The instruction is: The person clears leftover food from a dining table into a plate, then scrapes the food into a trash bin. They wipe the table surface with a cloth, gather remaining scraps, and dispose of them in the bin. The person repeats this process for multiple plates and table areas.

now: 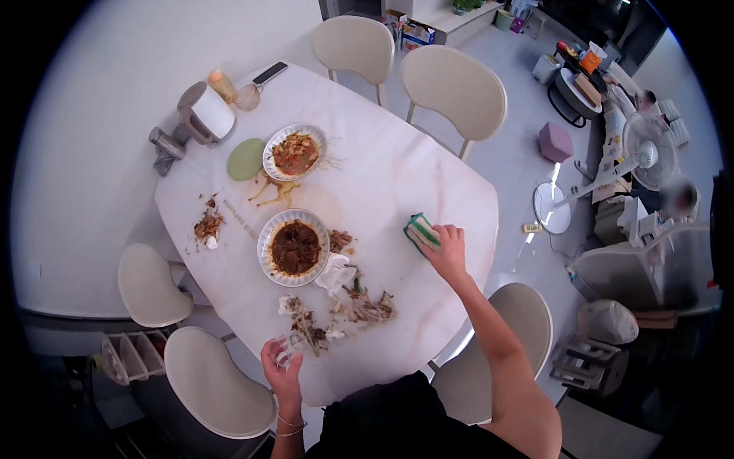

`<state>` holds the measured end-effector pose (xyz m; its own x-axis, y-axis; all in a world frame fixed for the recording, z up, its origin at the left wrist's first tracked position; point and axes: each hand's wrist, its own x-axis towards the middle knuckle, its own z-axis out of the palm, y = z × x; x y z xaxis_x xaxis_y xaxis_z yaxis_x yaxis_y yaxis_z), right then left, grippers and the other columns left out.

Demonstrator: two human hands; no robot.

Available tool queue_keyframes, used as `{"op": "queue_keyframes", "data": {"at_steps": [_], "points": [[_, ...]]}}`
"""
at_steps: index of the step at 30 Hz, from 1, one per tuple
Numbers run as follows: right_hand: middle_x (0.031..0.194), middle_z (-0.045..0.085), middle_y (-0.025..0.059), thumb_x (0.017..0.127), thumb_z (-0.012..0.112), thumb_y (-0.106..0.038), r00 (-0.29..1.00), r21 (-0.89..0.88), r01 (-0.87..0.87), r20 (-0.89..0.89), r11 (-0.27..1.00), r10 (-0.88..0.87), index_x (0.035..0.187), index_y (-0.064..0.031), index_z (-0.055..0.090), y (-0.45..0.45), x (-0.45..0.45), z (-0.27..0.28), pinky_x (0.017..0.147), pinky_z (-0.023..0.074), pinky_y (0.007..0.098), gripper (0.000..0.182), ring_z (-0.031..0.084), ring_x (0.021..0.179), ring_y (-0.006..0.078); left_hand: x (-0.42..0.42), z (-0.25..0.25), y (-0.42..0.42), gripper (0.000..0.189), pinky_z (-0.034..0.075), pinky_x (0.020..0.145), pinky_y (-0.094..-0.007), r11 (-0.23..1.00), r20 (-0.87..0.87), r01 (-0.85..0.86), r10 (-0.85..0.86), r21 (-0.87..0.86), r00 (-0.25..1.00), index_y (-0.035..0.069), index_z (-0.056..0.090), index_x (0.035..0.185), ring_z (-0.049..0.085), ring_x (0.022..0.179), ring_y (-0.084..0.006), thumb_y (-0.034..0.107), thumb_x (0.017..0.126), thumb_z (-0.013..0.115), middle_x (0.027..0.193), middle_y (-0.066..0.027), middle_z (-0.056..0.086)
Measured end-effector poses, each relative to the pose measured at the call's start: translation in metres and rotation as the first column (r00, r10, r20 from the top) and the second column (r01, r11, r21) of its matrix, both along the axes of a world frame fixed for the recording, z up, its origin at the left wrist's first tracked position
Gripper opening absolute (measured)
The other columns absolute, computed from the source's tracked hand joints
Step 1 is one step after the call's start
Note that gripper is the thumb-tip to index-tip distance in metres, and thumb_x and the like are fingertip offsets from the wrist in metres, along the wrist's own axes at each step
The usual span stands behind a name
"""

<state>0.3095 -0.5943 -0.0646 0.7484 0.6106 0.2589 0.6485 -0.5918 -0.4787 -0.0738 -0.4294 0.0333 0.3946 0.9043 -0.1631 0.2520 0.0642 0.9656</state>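
My right hand [449, 253] grips a folded green-and-white striped cloth [421, 230] against the right part of the marble-look table [401, 183]. At the near edge, a clear cup [281, 350] is held in the curved fingers of my left hand [284, 378]. Just beyond that cup lie food scraps [309, 330] with bits of crumpled tissue. More scraps [370, 307] and a white tissue [335, 274] spread to their right. A bowl of dark brown stew [294, 246] stands mid-table; farther back is a bowl with reddish food and broth [295, 152].
Another scrap pile [208, 225] lies at the table's left. A green round mat [245, 159], an electric kettle [206, 113], a steel flask [166, 143] and a phone [270, 73] are farther back. Beige chairs [453, 92] surround the table. A floor fan [645, 152] and people are at right.
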Motion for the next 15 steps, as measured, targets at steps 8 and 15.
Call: {"op": "queue_keyframes", "data": {"at_steps": [8, 15], "points": [[0.104, 0.052, 0.0137, 0.067, 0.062, -0.002, 0.995, -0.168, -0.093, 0.03, 0.981, 0.099, 0.106, -0.006, 0.057, 0.013, 0.029, -0.049, 0.081, 0.0433, 0.0404, 0.04, 0.048, 0.098, 0.0318, 0.013, 0.002, -0.001, 0.061, 0.042, 0.085, -0.0329, 0.999, 0.023, 0.018, -0.017, -0.044, 1.0, 0.004, 0.04, 0.123, 0.05, 0.104, -0.019, 0.002, 0.071, 0.071, 0.116, -0.0094, 0.053], [0.107, 0.059, 0.0145, 0.065, 0.048, 0.009, 0.979, 0.164, 0.183, 0.064, 0.969, -0.196, 0.108, -0.0059, 0.059, -0.029, 0.114, -0.032, 0.08, 0.0406, 0.0398, 0.047, 0.051, 0.092, 0.034, 0.003, 0.0, 0.001, 0.059, 0.043, 0.086, -0.0327, 0.998, 0.025, -0.017, 0.018, -0.053, 1.0, 0.004, 0.039, 0.123, 0.05, 0.104, -0.0196, 0.0, 0.072, 0.069, 0.117, -0.0111, 0.052]]}}
